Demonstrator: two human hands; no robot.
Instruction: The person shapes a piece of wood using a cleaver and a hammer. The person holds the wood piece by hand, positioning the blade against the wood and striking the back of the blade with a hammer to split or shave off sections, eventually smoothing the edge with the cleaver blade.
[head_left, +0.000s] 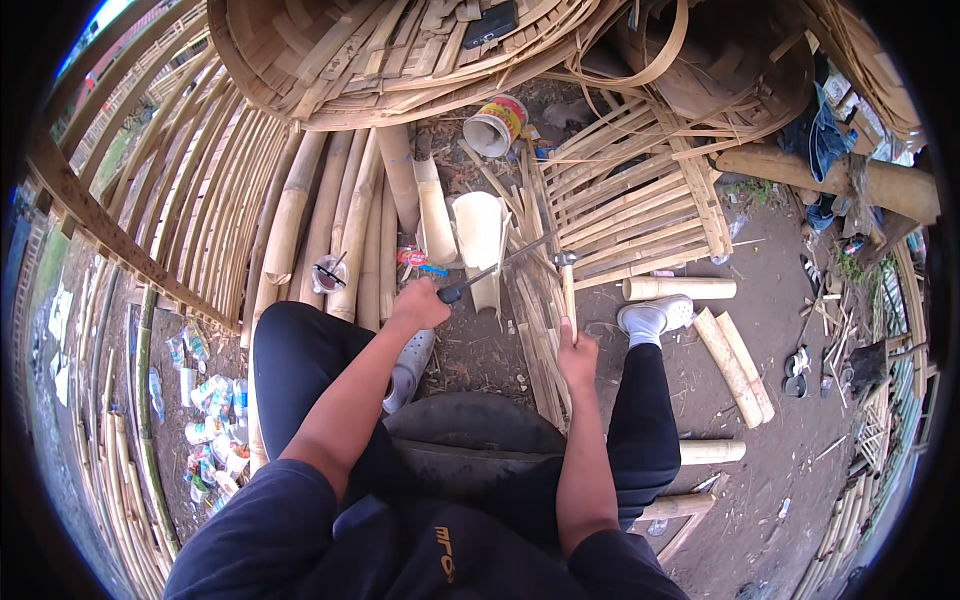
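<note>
My left hand [422, 304] is closed round the black handle of a long knife [515, 257]. Its dark blade slants up and to the right, crossing in front of a split bamboo piece [480, 222] that stands between my feet. In my right hand [578, 356] is a hammer [568, 290], gripped by its pale wooden shaft with the metal head up. The hammer head is close to the blade's far end; whether they touch I cannot tell. A second bamboo piece [433, 215] stands just left of the first.
Bamboo poles [310, 210] lie at left beside a slatted bamboo fence [200, 200]. A slatted bamboo panel [635, 195] and thin strips [540, 330] lie ahead. Large woven baskets [330, 90] fill the far side. Halved bamboo [732, 365] lies right; a plastic cup [329, 274] stands left.
</note>
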